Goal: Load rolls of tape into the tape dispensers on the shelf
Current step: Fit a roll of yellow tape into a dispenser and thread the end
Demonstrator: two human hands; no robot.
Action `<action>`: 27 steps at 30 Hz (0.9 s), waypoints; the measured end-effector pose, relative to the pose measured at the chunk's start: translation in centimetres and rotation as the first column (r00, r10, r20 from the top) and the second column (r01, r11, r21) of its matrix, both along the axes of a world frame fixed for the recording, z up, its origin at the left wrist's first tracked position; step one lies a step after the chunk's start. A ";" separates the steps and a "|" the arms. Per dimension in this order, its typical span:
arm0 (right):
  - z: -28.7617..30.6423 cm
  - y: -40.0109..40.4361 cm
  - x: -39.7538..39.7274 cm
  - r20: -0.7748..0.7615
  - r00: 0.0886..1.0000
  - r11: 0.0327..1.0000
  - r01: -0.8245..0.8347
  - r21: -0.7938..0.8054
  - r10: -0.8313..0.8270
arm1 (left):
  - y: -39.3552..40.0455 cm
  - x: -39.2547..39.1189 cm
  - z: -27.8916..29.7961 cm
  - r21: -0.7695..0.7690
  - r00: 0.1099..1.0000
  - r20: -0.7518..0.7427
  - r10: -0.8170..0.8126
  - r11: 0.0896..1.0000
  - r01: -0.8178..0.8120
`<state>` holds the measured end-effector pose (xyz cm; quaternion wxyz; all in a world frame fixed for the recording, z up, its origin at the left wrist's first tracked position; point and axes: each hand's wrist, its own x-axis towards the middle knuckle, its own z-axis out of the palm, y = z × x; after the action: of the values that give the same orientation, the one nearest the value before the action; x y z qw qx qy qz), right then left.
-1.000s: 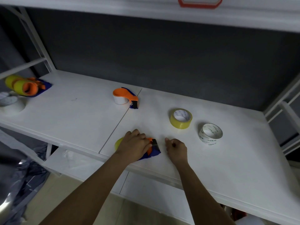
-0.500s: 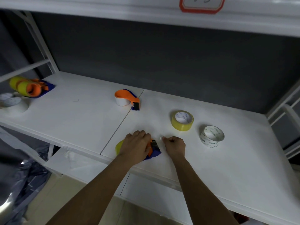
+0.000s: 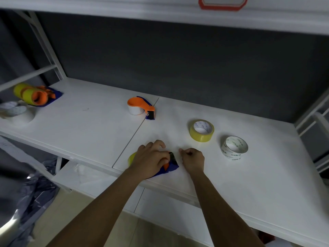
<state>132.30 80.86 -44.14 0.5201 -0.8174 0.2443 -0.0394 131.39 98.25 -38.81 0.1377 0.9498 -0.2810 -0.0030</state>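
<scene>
**Both hands at the blue dispenser on the shelf's front edge**

Head view: at lower centre of the frame, the left hand lies curled over a blue-and-orange dispenser loaded with a yellow roll, gripping it on the white shelf. Just right of it, the right hand has its fingers curled at the dispenser's black cutter end; whether it pinches tape I cannot tell. A loose yellow tape roll and a white tape roll lie right of centre. An orange dispenser sits mid-frame; another loaded dispenser lies far left.
</scene>
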 end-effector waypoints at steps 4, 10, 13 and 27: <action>0.0 0.0 -0.3 0.019 1.000 1.000 -0.010 -0.017 0.011 | 0.1 -0.1 0.0 -0.013 1.000 -0.012 0.008 1.000 -0.008; 0.0 0.6 -0.4 0.070 0.998 1.000 -0.007 0.004 0.006 | 0.2 -0.2 0.1 -0.011 1.000 -0.006 -0.008 1.000 0.008; 0.1 0.8 -0.2 0.090 0.996 0.999 0.009 0.031 -0.012 | 0.1 -0.2 0.0 0.012 1.000 0.003 -0.025 1.000 0.025; -0.7 0.8 -2.0 0.132 0.991 0.997 0.039 -0.059 -0.031 | 0.2 0.0 0.4 0.020 0.999 -0.053 0.002 1.000 -0.001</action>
<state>130.30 81.64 -44.84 0.5089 -0.8243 0.2226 -0.1096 131.38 98.43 -38.41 0.1358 0.9509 -0.2763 -0.0309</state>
